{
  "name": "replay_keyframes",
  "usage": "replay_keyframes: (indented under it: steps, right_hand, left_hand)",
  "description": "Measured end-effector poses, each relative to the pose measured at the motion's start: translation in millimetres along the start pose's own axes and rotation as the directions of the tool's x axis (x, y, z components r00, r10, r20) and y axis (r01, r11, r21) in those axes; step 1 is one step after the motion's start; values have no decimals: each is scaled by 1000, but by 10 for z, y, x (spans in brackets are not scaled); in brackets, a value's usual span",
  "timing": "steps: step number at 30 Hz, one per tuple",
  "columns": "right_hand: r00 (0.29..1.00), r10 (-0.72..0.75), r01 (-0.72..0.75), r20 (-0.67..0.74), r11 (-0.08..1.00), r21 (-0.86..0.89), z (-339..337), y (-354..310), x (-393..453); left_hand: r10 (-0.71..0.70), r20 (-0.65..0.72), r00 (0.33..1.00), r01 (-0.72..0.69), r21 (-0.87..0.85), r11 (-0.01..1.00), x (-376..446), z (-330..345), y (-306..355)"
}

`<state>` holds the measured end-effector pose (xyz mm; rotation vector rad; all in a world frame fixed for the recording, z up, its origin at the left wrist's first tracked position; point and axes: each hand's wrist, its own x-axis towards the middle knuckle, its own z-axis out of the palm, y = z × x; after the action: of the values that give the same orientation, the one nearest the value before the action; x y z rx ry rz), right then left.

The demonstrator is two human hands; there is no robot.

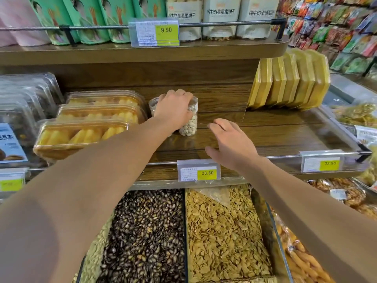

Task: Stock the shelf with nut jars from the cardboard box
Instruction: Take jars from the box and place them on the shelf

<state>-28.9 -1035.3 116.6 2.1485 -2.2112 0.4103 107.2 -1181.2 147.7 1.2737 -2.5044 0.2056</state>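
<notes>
Standing upright on the wooden shelf (275, 137), the nut jar (188, 124) has its long axis vertical and its clear body half hidden under my left hand (173, 107). That hand comes down on it from above, fingers curled round the lid end and upper wall, so I read it as gripping the jar, whose base appears to rest on the boards. A second clear jar (153, 105) shows just behind and to the left of that hand, touching or nearly touching the first; I cannot tell which.

My right hand (230, 144) hangs low over the shelf to the right of the held jar and nearer to me, fingers loosely spread, holding nothing. The jar lies ahead and to the left of it, a short way off, so the left hand is plainly the one in charge.

Left of the gripping hand sit clear trays of yellow snacks (89, 127); right of the free hand, the shelf boards run bare to a leaning row of yellow packs (289, 82). I judge the coming move is releasing this jar beside its neighbour. The cardboard box is not in view.
</notes>
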Motion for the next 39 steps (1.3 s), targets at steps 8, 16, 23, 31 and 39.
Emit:
replay_keyframes:
  steps: [8, 16, 23, 31, 39]
  right_hand:
    - [1000, 2, -2, 0, 1000, 7, -247, -364, -453]
    - [999, 4, -3, 39, 999, -40, -198, -1075, -1414]
    - [987, -39, 56, 157, 993, -103, 223, -2051, -2282]
    - [912, -240, 252, 333, 968, 8, 835, -3232, -3110]
    - [754, -514, 501, 410, 853, 148, 1193, -4381, -3947]
  left_hand:
    - [21, 4, 1000, -20, -146, 989, -1080, -457, 33]
    - [47, 59, 997, -31, -253, 967, -2711, -740, -41]
    - [-29, 175, 984, 75, -264, 962, -4223, -727, -394]
    - [-194, 307, 932, 230, -87, 969, -5978, -820, -891]
    - [-473, 362, 803, 494, 41, 869, -7661, -1102, -1185]
